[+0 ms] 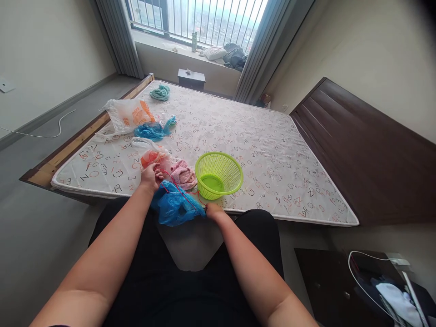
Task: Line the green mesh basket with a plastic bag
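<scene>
My left hand (151, 175) pinches a thin red string (172, 178), which runs down and right across a blue plastic bag (175, 206). At the bag's right corner, my right hand (214, 211) is closed on the blue plastic; its fingers are partly hidden. The bag hangs at the mattress edge above my lap. A pink knitted cloth (184, 174) lies just behind the bag. To its right stands a green plastic basket (219, 175) with nothing visible inside. An orange and white plastic bag (153, 156) is directly behind my left hand.
Farther back on the mattress (272, 163) lie another blue bag (151, 131), a white bag with orange print (127, 116) and a teal bundle (160, 92). A wooden bed rail (85, 131) borders the left, a dark headboard (368, 150) the right.
</scene>
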Motion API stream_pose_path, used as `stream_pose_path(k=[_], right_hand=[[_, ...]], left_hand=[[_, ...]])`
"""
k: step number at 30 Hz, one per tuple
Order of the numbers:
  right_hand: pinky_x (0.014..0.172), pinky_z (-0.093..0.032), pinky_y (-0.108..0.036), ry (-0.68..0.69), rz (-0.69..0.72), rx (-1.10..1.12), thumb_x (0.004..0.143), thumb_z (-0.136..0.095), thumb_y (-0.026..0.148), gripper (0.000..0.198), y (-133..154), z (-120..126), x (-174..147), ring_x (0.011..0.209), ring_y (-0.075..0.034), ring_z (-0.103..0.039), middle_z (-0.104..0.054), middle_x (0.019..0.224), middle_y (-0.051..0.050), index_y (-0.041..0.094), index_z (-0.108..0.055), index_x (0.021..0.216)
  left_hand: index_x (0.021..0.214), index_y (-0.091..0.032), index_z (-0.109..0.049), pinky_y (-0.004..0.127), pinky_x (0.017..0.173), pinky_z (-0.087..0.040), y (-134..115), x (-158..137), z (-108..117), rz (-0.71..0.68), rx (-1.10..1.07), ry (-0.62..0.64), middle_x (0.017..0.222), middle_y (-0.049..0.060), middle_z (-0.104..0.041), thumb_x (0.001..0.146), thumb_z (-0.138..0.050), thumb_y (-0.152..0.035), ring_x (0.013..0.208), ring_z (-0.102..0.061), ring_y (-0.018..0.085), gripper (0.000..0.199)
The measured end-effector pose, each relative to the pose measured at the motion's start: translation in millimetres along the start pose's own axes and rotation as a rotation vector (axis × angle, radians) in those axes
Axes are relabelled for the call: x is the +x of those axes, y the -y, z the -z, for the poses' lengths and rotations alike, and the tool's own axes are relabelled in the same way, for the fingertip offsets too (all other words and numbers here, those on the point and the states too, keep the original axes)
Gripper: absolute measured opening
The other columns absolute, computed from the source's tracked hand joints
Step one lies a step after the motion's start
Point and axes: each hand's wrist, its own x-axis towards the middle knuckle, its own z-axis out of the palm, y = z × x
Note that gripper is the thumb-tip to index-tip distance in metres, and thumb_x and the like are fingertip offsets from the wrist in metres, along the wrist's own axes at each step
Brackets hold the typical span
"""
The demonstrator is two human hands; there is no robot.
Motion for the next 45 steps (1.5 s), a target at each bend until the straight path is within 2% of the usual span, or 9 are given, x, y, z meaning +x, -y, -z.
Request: stream_pose_path(k=[4,8,14,20,25,32,37,42,45], right_hand=[[0.061,-0.046,-0.028,0.124,-0.097,0.090,0.071,-0.066,0.019,0.007,20.9,-0.7,-4.2,0.065,-0.018,-0.057,-0.059,0.061,0.001,0.024,-0.062,0.067],[0.055,-0.040,-0.024,0.333,-0.127,0.528,0.068,-0.056,0.021,0.008,40.6,0.0,-14.6,0.059,-0.013,-0.049,-0.053,0.064,0.004,0.023,-0.058,0.075],[0.060,-0.042,-0.023,0.283,-0.016,0.716,0.063,-0.058,0.023,0.011,59.6,6.5,-25.6,0.067,-0.013,-0.045,-0.050,0.071,0.003,0.022,-0.055,0.074],[0.056,-0.033,-0.023,0.150,0.046,0.619,0.068,-0.056,0.025,0.010,58.3,5.8,-19.3,0.063,-0.013,-0.040,-0.047,0.068,0.004,0.021,-0.060,0.076],[0.061,-0.037,-0.026,0.182,0.035,0.127,0.083,-0.062,0.030,0.009,51.9,6.0,-18.1,0.066,-0.014,-0.050,-0.058,0.072,0.004,0.023,-0.065,0.087],[0.084,-0.053,-0.036,-0.096,0.388,-0.112,0.091,-0.071,0.048,0.038,48.1,-16.4,-24.1,0.090,-0.021,-0.064,-0.069,0.104,-0.006,0.021,-0.065,0.116],[0.106,-0.049,-0.050,-0.378,0.595,-0.396,0.088,-0.078,0.047,0.059,58.6,-33.4,-37.7,0.121,-0.033,-0.059,-0.064,0.128,-0.017,0.018,-0.059,0.136],[0.097,-0.051,-0.043,-0.348,0.575,-0.564,0.097,-0.065,0.029,0.016,63.1,-37.5,-41.4,0.110,-0.029,-0.062,-0.068,0.118,-0.013,0.023,-0.073,0.110],[0.089,-0.052,-0.035,-0.324,0.560,-0.477,0.103,-0.053,0.024,0.020,60.7,-28.7,-37.2,0.097,-0.023,-0.064,-0.069,0.102,-0.009,0.022,-0.073,0.101]], left_hand=[[0.085,-0.020,-0.061,0.023,0.050,-0.035,11.8,3.7,5.8,-0.143,0.545,0.093,0.057,-0.004,-0.052,0.074,-0.068,-0.037,0.049,-0.047,0.012,0.022],[0.087,-0.020,-0.071,0.027,0.071,-0.046,33.0,-2.9,6.6,-0.147,1.122,0.519,0.084,0.007,-0.074,0.065,-0.081,-0.046,0.081,-0.066,0.024,0.036],[0.090,-0.020,-0.077,0.027,0.067,-0.042,50.6,-14.5,0.6,-0.023,1.316,0.951,0.078,0.004,-0.072,0.067,-0.080,-0.049,0.073,-0.061,0.021,0.037],[0.084,-0.017,-0.070,0.028,0.058,-0.042,50.4,-11.5,-5.5,-0.117,1.110,0.767,0.066,0.003,-0.065,0.077,-0.069,-0.060,0.060,-0.058,0.019,0.043],[0.099,-0.014,-0.073,0.027,0.052,-0.042,41.2,-9.8,-7.9,-0.181,0.886,0.599,0.071,0.004,-0.066,0.081,-0.066,-0.057,0.053,-0.056,0.016,0.048],[0.095,-0.014,-0.074,0.026,0.046,-0.045,45.5,-27.4,-21.1,-0.014,0.753,0.714,0.082,0.008,-0.074,0.084,-0.069,-0.049,0.049,-0.060,0.014,0.037],[0.109,-0.014,-0.072,0.027,0.048,-0.051,49.8,-40.2,-27.4,0.123,0.606,0.717,0.097,0.012,-0.078,0.091,-0.066,-0.048,0.059,-0.071,0.019,0.039],[0.119,-0.015,-0.073,0.027,0.052,-0.055,46.4,-43.6,-26.0,0.214,0.535,0.720,0.096,0.012,-0.077,0.092,-0.066,-0.048,0.064,-0.074,0.020,0.043],[0.116,-0.015,-0.075,0.025,0.049,-0.052,42.4,-39.6,-23.0,0.180,0.558,0.705,0.098,0.012,-0.077,0.089,-0.070,-0.048,0.069,-0.074,0.021,0.044]])
